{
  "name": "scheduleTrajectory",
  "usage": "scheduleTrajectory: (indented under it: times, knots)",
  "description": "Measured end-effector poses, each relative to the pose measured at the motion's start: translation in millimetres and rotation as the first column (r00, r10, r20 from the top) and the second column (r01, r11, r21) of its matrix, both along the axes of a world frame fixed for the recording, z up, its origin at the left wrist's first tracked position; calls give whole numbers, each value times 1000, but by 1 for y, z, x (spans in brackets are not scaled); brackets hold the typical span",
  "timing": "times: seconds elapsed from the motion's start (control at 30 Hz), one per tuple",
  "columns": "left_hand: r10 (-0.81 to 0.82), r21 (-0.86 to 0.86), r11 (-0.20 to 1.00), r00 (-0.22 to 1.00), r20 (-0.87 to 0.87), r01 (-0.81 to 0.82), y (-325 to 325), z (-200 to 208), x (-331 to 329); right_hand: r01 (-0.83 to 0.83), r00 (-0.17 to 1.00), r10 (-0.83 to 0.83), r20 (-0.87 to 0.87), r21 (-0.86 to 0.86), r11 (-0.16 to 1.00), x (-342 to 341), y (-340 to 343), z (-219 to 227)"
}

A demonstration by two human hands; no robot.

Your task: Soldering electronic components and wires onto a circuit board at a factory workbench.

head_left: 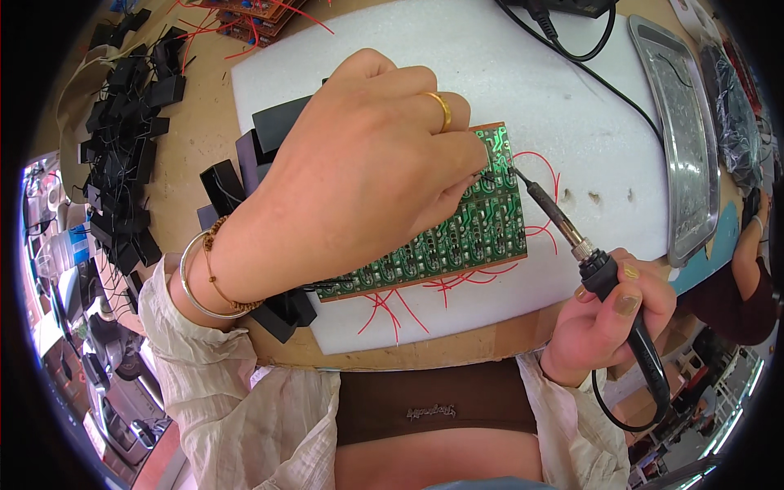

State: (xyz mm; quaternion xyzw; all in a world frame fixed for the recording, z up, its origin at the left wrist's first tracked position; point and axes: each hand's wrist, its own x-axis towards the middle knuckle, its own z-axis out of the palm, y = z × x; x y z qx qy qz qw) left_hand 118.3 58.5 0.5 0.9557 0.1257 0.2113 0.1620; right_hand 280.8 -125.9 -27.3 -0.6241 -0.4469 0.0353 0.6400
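Note:
My right hand grips a soldering iron by its black handle. The iron's tip rests at or just above the right edge of a green circuit board panel, which lies solder side up. Over that panel reaches my left hand, fingers closed in a pinch near the iron's tip. A thin black wire seems to stick out at its fingertips; most of it is hidden by the hand. Red wires fan out from under the panel. Black box-shaped parts lie beside and beneath my left wrist.
A white foam sheet lies under the panel. Many black boxes with wires are heaped at the left. Stacked brown boards sit at the far left. A metal tray stands at the right, near a black cable. Another person's arm shows beyond.

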Motion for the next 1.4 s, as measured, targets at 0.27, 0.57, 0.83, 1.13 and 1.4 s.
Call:
scheduleTrajectory:
  times: [0.27, 0.57, 0.83, 1.13, 1.4]
  knots:
    - [-13, 17, 1000, 1000, 20, 13, -1, 0, 1, -48, 999, 48, 1, 45, 998, 3, 1, -1]
    - [-22, 34, 999, 1000, 19, 21, -1, -1, 1, -77, 997, 77, 6, 30, 997, 4, -3, -2]
    - [-14, 12, 1000, 999, 46, 13, -1, -2, 2, -80, 996, 79, -28, -28, 996, 1, -3, 0]
    - [-15, 39, 999, 998, 57, 13, -2, -4, 5, -75, 995, 73, -71, -28, 997, 0, -2, 2]
    - [-11, 24, 1000, 998, 55, 9, -3, -5, 6, -60, 996, 61, -68, 7, 998, -1, 1, -1]
